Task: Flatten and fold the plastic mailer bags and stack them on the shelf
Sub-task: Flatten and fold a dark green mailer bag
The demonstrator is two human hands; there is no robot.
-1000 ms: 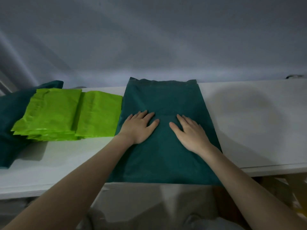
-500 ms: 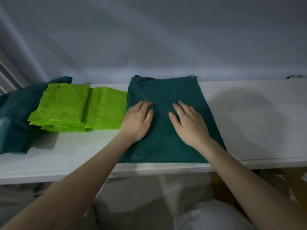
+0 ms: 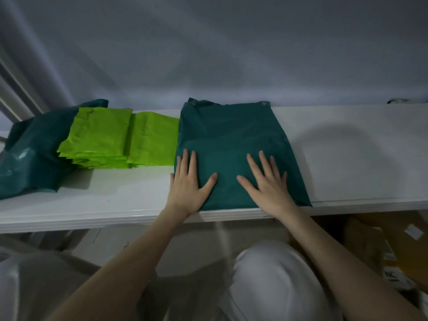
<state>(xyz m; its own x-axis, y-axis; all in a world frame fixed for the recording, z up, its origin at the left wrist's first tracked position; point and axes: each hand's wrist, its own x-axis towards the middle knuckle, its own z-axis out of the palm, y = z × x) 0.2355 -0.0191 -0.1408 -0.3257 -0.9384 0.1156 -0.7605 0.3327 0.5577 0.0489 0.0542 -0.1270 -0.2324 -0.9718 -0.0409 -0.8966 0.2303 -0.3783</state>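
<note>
A dark green mailer bag lies flat on the white shelf, its far end against the wall and its near edge at the shelf's front lip. My left hand presses flat on its near left corner, fingers spread, partly on the bare shelf. My right hand presses flat on its near right part, fingers spread. Neither hand grips anything. Left of this bag sits a stack of lime green folded mailer bags.
A crumpled dark green bag lies at the shelf's far left, under the lime stack's edge. The grey wall rises directly behind the shelf. Below the shelf are a white rounded object and cardboard boxes.
The dark green bag has slid back onto the shelf; it no longer hangs over the front edge. Both hands moved toward the bag's near edge and spread apart.
</note>
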